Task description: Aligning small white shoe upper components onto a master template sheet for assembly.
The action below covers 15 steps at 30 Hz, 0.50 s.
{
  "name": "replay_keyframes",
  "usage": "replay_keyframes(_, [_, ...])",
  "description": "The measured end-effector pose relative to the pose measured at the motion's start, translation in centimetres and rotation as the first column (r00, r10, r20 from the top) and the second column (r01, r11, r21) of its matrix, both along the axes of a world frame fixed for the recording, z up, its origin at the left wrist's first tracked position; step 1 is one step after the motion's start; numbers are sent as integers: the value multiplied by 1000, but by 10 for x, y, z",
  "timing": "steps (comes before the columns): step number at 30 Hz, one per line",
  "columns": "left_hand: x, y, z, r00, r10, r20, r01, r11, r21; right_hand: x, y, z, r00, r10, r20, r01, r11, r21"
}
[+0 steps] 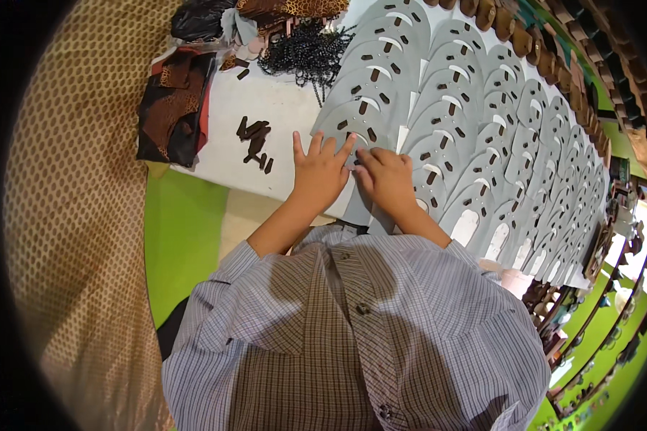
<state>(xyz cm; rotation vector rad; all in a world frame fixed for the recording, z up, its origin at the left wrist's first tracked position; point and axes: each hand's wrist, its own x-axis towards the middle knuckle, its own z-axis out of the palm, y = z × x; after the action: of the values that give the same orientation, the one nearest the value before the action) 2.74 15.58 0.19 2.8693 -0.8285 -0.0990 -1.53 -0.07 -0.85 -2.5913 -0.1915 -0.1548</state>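
Both hands are over a grey sole-shaped piece [359,201] at the near edge of the white table. My left hand [318,172] lies on it with the fingers spread, the index fingertip close to a small dark strip. Beside it, my right hand [388,179] has thumb and fingers pinched together near the same spot; what is between them is too small to make out. Short dark brown strips [255,136] lie loose in a little pile left of my hands. Overlapping grey sole pieces [453,133], each with dark strips set on it, run in rows to the right.
A tangle of black cord [302,54] lies at the far left of the table, near brown and black material scraps [172,108]. A patterned brown curtain [72,187] hangs at left. Brown footwear-shaped pieces [507,23] line the far side. Shelves of footwear [618,316] stand at right.
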Motion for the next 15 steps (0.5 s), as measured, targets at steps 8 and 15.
replay_keyframes(8, [13, -20, 2, 999, -13, 52, 12, 1000, 11, 18, -9, -4, 994, -111, 12, 110, 956, -273])
replay_keyframes(15, [28, -16, -18, 979, -149, 142, 158, 986, -49, 16, -7, -1, 995, -86, -52, 62, 932, -358])
